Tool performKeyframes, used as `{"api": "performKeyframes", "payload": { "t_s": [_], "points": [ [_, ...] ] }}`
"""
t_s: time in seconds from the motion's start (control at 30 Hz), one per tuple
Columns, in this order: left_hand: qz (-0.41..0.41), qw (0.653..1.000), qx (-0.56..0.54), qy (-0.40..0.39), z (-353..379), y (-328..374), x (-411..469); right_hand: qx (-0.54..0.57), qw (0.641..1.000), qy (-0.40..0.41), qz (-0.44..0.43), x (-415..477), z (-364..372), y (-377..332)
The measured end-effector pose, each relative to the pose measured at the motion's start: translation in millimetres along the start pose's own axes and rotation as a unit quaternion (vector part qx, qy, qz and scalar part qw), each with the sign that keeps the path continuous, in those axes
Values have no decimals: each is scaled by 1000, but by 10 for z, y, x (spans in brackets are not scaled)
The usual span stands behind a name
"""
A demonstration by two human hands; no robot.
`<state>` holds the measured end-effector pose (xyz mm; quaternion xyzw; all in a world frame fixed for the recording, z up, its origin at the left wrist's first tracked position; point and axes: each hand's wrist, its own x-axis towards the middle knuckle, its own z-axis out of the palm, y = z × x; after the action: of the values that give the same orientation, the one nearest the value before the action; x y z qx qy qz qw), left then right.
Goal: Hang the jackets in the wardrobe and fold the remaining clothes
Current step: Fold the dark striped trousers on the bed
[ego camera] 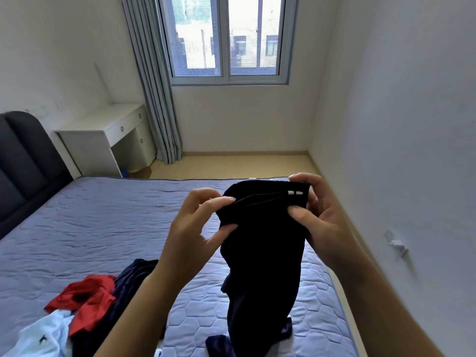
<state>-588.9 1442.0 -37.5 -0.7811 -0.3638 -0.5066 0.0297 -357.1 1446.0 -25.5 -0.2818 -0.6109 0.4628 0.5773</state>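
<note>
Garment [262, 253] above bed [103, 228], between left hand [195, 228], right hand [322, 220]; clothes pile [87, 297] on bed left

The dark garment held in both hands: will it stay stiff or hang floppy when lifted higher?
Probably floppy: below the left hand and right hand, the dark garment hangs in soft folds to the bed. Likely light, since fingertip pinches carry it.

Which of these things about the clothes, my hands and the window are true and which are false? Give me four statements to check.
1. The left hand and right hand both pinch the dark garment near its top edge. True.
2. The red garment is neatly folded. False: it lies crumpled on the bed.
3. A light blue shirt lies beside the red garment. True.
4. The curtain covers the window. False: it is drawn to the left side.
</note>
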Motion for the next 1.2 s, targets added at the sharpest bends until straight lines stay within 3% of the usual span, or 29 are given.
{"api": "performKeyframes", "payload": {
  "t_s": [0.23, 0.37, 0.47, 0.57, 0.8, 0.97, 1.13, 1.2],
  "points": [
    [57, 991, -19, -123, 1, 32, 73, 43, 999, -3, -30, -42, -87, -54],
    [94, 977, 38, -188, -136, -69, 291, -58, 998, -18, -27, -46, -196, -96],
    [173, 939, 137, -262, -284, -77, 577, -144, 987, -65, -1, -13, -265, -115],
    [252, 892, 215, -309, -389, 0, 804, -233, 969, -78, -37, 46, -297, -174],
    [349, 858, 237, -292, -507, 132, 1058, -394, 893, -92, -199, 154, -388, -344],
    [353, 842, 235, -333, -536, 171, 1122, -466, 837, -116, -264, 144, -390, -338],
    [352, 844, 239, -326, -549, 216, 1163, -454, 837, -119, -281, 131, -383, -321],
    [347, 847, 247, -317, -562, 218, 1167, -485, 818, -119, -287, 126, -387, -319]
  ]
}}
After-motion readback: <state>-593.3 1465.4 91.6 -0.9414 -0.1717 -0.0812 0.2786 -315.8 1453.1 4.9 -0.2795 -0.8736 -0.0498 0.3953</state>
